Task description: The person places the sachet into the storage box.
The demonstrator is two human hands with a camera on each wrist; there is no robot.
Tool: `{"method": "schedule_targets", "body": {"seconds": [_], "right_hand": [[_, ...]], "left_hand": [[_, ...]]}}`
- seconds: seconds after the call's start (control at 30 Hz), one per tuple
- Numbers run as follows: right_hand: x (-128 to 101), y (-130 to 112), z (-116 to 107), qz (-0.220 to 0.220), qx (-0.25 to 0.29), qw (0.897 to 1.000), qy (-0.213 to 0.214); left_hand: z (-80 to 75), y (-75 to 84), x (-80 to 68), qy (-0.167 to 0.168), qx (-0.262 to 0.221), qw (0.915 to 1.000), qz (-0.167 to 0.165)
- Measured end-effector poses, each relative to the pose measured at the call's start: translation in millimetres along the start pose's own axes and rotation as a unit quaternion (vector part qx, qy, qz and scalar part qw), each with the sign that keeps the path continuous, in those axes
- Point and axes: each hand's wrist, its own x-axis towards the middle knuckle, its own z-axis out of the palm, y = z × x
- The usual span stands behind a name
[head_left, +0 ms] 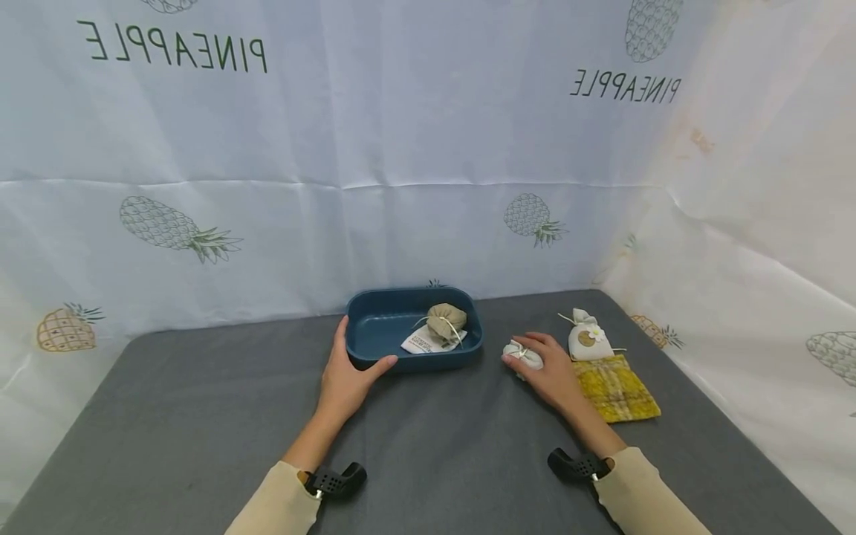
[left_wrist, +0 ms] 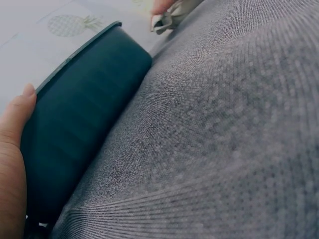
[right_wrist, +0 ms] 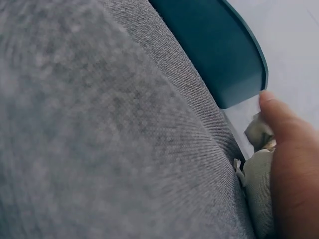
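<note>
A dark blue rectangular bin [head_left: 374, 362] lies at the back middle of the table. My left hand [head_left: 344, 379] grips its left front corner, thumb along the front wall and fingers at the left end. In the left wrist view, the thumb [left_wrist: 20, 112] reaches the bin's rim. Inside the bin are a tan drawstring pouch [head_left: 446, 321] and a white printed packet [head_left: 423, 341]. Right of the bin, my right hand [head_left: 551, 371] holds a small white drawstring pouch [head_left: 527, 354] between thumb and fingers. In the right wrist view the thumb partly hides this pouch [right_wrist: 259, 186].
Beyond my right hand lie a white pouch with a flower [head_left: 590, 340] and a yellow checked cloth pouch [head_left: 618, 390]. A grey cloth covers the table [head_left: 435, 453]. White pineapple-printed curtains [head_left: 401, 148] hang behind and at the right.
</note>
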Motion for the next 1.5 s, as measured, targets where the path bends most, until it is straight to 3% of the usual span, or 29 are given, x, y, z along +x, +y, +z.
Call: {"method": "schedule_targets", "body": {"seconds": [0.57,0.83,1.13,1.5], "right_hand": [[1,-2,4,-0.02,-0.003,0.998,0.056],[4,-8,0,-0.002,0.036,0.992,0.118],[15,-38,-10,0.002,0.08,0.989,0.122],[53,-95,-5,-0.022,0.118,0.989,0.082]], "left_hand": [[1.1,0.4,-0.2,0.007,0.007,0.9999,0.004],[0.8,-0.6,-0.5,0.009,0.004,0.9999,0.005],[2.7,-2.1,-1.9,0.01,0.002,0.9999,0.012],[1.2,2.5,-1.9,0.01,-0.001,0.9999,0.003]]}}
